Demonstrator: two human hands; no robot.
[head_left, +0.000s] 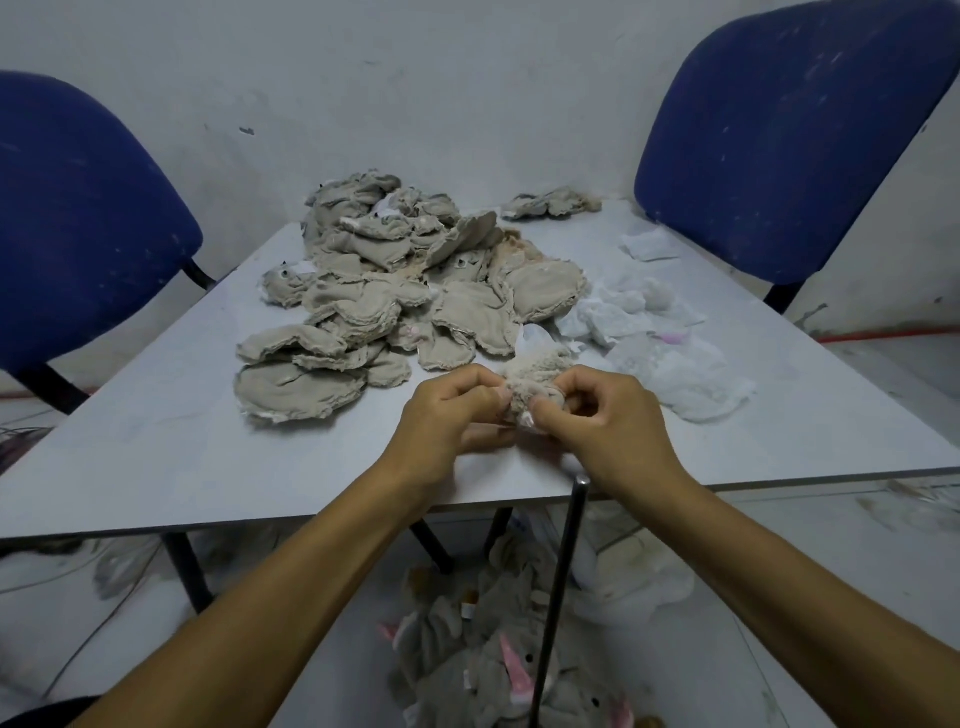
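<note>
Pinching the plush skin (535, 382) with left hand (447, 415) and right hand (605, 415), fingers of both curled onto the fabric. I see it held between them, just above the bench (208, 457) near its front edge. I judge it light, limp, fuzzy and not fragile; grip at the seam edge. Skin pile (395, 291) lies beyond the left hand, white stuffing (670, 364) beyond the right.

Two chairs (78, 223) (789, 130), one table (156, 457), two hands (452, 415) (608, 415)

Tabletop (156, 457): fabric pile (395, 291) centre-rear; stuffing heap (649, 338) right of it; fabric piece (535, 379) at front, between my left hand (447, 415) and right hand (602, 421). Left chair (78, 223), right chair (789, 135) behind. Stuffed toys (493, 649) on floor beneath.
</note>
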